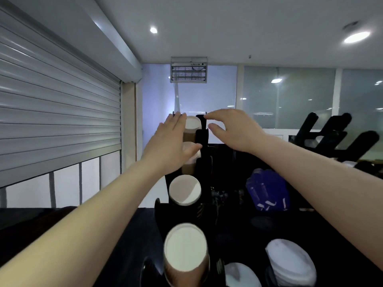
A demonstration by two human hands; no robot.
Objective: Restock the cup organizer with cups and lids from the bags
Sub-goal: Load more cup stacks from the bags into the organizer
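Centre of frame, organizer: tall black tiered cup organizer (161, 214), its slots climbing from the lower middle to mid-frame.
Cups: brown paper cups with white insides sit mouth-forward in four tiers: top cup (192, 124), second cup (191, 160), third cup (185, 190), lowest cup (185, 248).
Left hand (170, 146): fingers straight, flat beside the top cup, thumb across the second cup's rim; pressing rather than gripping.
Right hand (230, 129): just right of the top cup, forefinger and thumb narrowly apart at the organizer's black upright; whether they pinch it cannot be told.
Lids: white domed plastic lids (290, 264), lower right.
Bag: blue plastic bag (267, 191), right of centre, well apart from both hands.
Risk: a sideways push from the flat left hand would probably skew the upper cups or rock the tall organizer unless the right hand steadies it.
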